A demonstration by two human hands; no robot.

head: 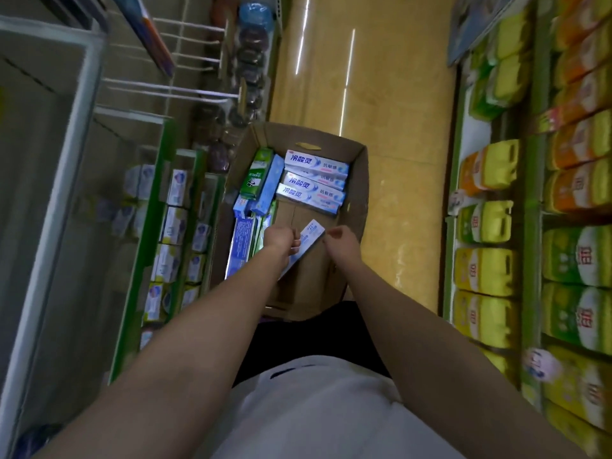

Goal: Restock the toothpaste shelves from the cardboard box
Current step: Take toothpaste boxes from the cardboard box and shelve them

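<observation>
Nearest, the person's two bare forearms reach down over a white top toward the open brown cardboard box [359,180] standing on the yellow glossy floor [381,104] of the aisle. The left hand [280,238] has its fingers curled round a slim white-and-blue toothpaste carton [306,241], held slanted above the bare box bottom, probably just lifted out for shelving. The right hand [341,238] is just beside the carton's far end with fingers bent; whether it pinches the carton or only steadies it I cannot tell. Farther in, three white-and-blue toothpaste cartons [314,182] lie flat against the far wall, while green and blue cartons [260,180] stand along the left side, so much stock is left to place. On the left, the green-edged toothpaste shelves [155,226] hold rows of boxed tubes within easy reach. On the right stand yellow and orange packs [490,226].
</observation>
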